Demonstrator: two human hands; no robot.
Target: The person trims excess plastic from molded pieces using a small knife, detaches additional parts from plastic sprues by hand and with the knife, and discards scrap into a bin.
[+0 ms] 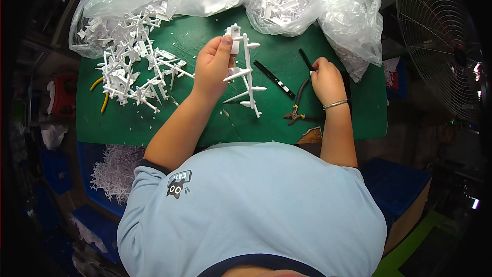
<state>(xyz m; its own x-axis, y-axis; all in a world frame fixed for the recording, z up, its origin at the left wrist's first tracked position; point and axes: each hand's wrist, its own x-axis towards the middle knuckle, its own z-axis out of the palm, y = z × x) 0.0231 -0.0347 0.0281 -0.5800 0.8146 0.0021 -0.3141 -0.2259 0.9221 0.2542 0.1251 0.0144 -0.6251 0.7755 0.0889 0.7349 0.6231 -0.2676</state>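
- Sprue (pixel 247 74), white plastic, a long runner with side stubs and small parts on them: it is up off the green worktop (pixel 205 118), held in front of the chest, just left of centre in the head view.
- Long axis: near vertical in the picture, top end away from the body, bottom end tilting slightly toward the right side.
- Left hand (pixel 214 66): clenched on the sprue's upper part, thumb up against a small white block near the top. Grip is on the sprue's left flank; the stubs on the right flank are clear.
- Right hand (pixel 327 79): closed on the handles of black cutters (pixel 300 100), resting on the worktop. Cutter jaws point back toward the body, away from the sprue.
- Key relation: the sprue lies to the left of the right hand, apart from it, with bare green between them. The left hand is the nearer one.
- Black strip (pixel 274 79): lies flat between sprue and cutters, diagonal.
- Pile of white sprues (pixel 136 69): on the worktop left of the left hand, not touching it.
- Clear bags (pixel 287 0) of white parts: along the far edge.
- Fan (pixel 435 46): far right, off the worktop.
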